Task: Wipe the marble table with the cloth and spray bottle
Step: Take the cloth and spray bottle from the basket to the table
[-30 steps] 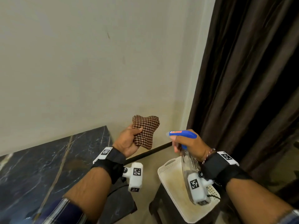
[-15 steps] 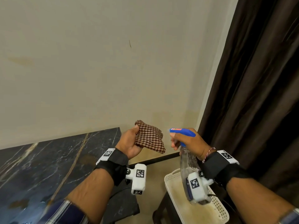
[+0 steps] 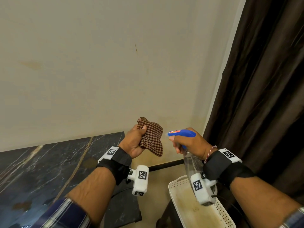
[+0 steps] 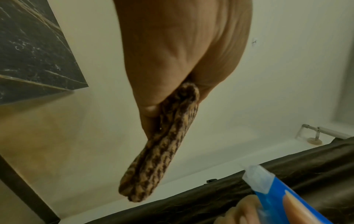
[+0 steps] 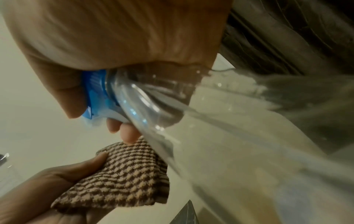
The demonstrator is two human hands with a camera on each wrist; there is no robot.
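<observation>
- The checked cloth (image 3: 150, 136) is bunched in the left hand (image 3: 134, 142), raised in the air beyond the right end of the marble table (image 3: 41, 167) and not touching it. Thumb and fingers are curled round the wad, and a loose corner hangs down on the side toward the other hand.
- Held up like this, with its broad face turned toward the nozzle, the cloth looks set to be wetted before any wiping starts; that is a judgement from the pose, as no spray is visible.
- The spray bottle (image 3: 189, 163) is gripped at its neck by the right hand (image 3: 191, 143), fingers wrapped under the blue spray head (image 3: 182, 133). The nozzle points left at the cloth and sits just beside it, with a small gap.
- The cloth is a thick brown-and-tan houndstooth weave, folded double along one edge in the left wrist view (image 4: 161, 153); it looks dry, though that cannot be told for sure.
- The bottle body is clear plastic (image 5: 210, 121); how much liquid it holds cannot be told.
- The table is dark marble with pale and golden veins.
- Below the right forearm sits a white perforated tray (image 3: 222, 213), stained inside; a dark brown curtain (image 3: 263, 79) hangs at the right.
</observation>
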